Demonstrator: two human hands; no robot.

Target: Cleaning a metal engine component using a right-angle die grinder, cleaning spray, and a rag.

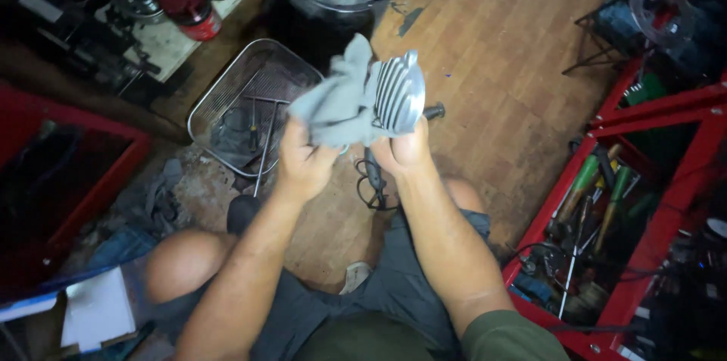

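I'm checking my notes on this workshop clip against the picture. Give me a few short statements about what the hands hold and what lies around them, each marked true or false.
1. The left hand grips a crumpled grey cloth. True.
2. The right hand holds a finned silver metal part. True.
3. The cloth lies apart from the finned part. False: it is pressed against it.
4. The wire mesh basket sits on the person's lap. False: it rests on the floor ahead of the knees.
5. The red tool tray on the right holds screwdrivers. True.
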